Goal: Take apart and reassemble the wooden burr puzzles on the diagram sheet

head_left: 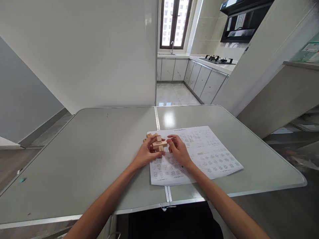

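A wooden burr puzzle (159, 144) of interlocking pale blocks sits in my left hand (146, 153), its thumb below and its fingers over the top. My right hand (177, 148) is just to the right of the puzzle, fingers curled close to its end; whether they touch it or pinch a small piece I cannot make out. More wooden pieces (149, 135) show behind my left fingers. Beneath both hands lies a white instruction sheet (214, 156) printed with rows of small line diagrams.
The grey folding table (87, 166) has a metal seam (167, 194) down its middle and a metal rim. A small green object (22, 180) lies near its left edge. Beyond the table stand a white wall panel (99, 53) and kitchen cabinets (196, 78).
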`<state>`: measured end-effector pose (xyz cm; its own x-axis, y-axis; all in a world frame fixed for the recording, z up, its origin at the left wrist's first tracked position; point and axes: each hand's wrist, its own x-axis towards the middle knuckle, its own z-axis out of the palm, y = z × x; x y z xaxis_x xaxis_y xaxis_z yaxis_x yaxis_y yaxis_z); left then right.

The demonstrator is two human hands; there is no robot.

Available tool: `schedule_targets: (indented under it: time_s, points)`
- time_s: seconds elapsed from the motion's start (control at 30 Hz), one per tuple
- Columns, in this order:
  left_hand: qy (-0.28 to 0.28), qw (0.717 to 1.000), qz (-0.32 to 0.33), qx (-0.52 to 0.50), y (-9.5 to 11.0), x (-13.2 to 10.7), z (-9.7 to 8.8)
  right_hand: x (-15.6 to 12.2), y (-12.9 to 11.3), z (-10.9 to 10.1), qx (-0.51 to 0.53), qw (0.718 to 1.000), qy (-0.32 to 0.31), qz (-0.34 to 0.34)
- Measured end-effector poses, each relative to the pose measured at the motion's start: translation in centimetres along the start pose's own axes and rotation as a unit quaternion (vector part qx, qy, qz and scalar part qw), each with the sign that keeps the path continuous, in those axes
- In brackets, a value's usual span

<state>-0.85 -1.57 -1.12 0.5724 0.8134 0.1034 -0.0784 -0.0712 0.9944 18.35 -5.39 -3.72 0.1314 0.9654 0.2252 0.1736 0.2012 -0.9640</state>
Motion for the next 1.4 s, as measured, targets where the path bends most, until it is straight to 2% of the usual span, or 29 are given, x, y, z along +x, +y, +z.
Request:
schedule_targets:
  time_s: [0.1,0.27,0.47,0.63,0.73,0.93,1.4]
  points:
    - [0.052,0.998,-0.002,-0.026,0.3,0.3,-0.4,-0.1,0.0,0.1,-0.051,0.998,-0.012,-0.021]
    - [0.136,0.988,-0.038,-0.057,0.0,0.6,-1.1,-0.6,0.1,0.6,-0.153,0.983,-0.067,-0.072]
    - [0.163,0.979,-0.055,-0.105,0.0,0.8,-1.2,-0.8,-0.1,0.4,-0.195,0.971,-0.086,-0.108]
    - [0.205,0.962,-0.082,-0.16,0.4,0.8,-1.3,-1.1,-0.6,0.2,-0.246,0.941,-0.163,-0.168]
    - [0.202,0.964,-0.079,-0.153,0.4,0.8,-1.3,-1.1,-0.5,0.2,-0.249,0.935,-0.176,-0.184]
    - [0.165,0.982,-0.066,-0.069,0.0,0.7,-0.9,-1.0,0.1,0.5,-0.276,0.938,-0.132,-0.163]
    - [0.124,0.991,-0.043,-0.038,0.2,0.6,-0.3,-0.8,0.3,0.9,-0.316,0.934,-0.079,-0.147]
